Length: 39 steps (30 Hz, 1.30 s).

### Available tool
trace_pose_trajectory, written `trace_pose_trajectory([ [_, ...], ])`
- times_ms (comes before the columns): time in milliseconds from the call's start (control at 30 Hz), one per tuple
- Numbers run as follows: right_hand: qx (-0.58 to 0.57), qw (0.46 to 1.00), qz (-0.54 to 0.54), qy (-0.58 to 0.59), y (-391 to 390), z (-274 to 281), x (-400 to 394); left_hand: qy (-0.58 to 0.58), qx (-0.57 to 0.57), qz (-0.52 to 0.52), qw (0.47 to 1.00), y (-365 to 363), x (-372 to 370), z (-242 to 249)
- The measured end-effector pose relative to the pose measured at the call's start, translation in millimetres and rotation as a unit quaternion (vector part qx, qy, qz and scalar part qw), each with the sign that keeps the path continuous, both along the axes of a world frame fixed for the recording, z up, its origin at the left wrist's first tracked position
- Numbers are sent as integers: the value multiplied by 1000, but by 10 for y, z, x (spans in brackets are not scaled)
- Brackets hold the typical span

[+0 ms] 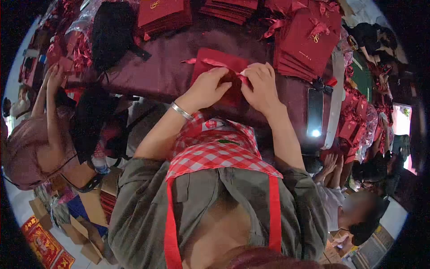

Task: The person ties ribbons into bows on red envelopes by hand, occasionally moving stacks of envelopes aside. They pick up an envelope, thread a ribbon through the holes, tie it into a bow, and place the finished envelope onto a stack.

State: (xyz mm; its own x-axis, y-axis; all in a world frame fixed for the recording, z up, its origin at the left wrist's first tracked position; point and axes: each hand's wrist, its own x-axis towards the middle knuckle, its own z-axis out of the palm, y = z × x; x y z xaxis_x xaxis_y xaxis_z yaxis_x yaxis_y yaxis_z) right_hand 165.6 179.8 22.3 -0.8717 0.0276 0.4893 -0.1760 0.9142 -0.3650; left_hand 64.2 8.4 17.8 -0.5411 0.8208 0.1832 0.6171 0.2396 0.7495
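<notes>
Head view, looking down over the wearer's red-and-white checked apron point(215, 154). Two bare hands meet at centre, slightly toward 12 o'clock. The left hand point(207, 87), with one silver bangle point(181, 111) on its wrist, and the right hand point(260, 87) both work on one dark red flat paper bag point(215, 60) lying on the maroon cloth-covered surface point(165, 67). The grip of each hand is closed: fingertips of both pinch the one red satin ribbon point(233, 71) that crosses the bag's face, the left from the 9 o'clock side, the right from the 3 o'clock side. The hands nearly touch over the ribbon.

At 1 o'clock of the hands stands one stack of finished red bags with ribbon bows point(307, 42); two further stacks of red bags lie along the far edge, one at 11 o'clock point(163, 15) and one at 12 o'clock point(230, 9). The number of bags in each stack cannot be told. One black smartphone point(315, 112), its lamp lit, lies at 3 o'clock. One black fabric item point(112, 33) lies at 10 o'clock. Two other people sit nearby: one at 8 o'clock with raised hands point(53, 74), one at 4 o'clock point(345, 206).
</notes>
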Motion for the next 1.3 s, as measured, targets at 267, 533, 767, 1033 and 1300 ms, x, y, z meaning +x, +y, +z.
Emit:
trace_pose_trajectory([
  [267,-29,999,10,-34,-118,4,251,-107,25,20,994,16,-7,-20],
  [533,-40,999,35,-12,-181,92,215,-391,143,-30,909,41,-53,-158],
  [767,-65,994,3,90,-6,158,60,-577,232,55,781,95,11,19],
  [1033,83,995,54,10,0,50,-201,-535,76,-9,841,55,-18,-47],
  [1300,94,995,-27,7,-25,46,-294,-525,75,-57,846,-223,80,159],
])
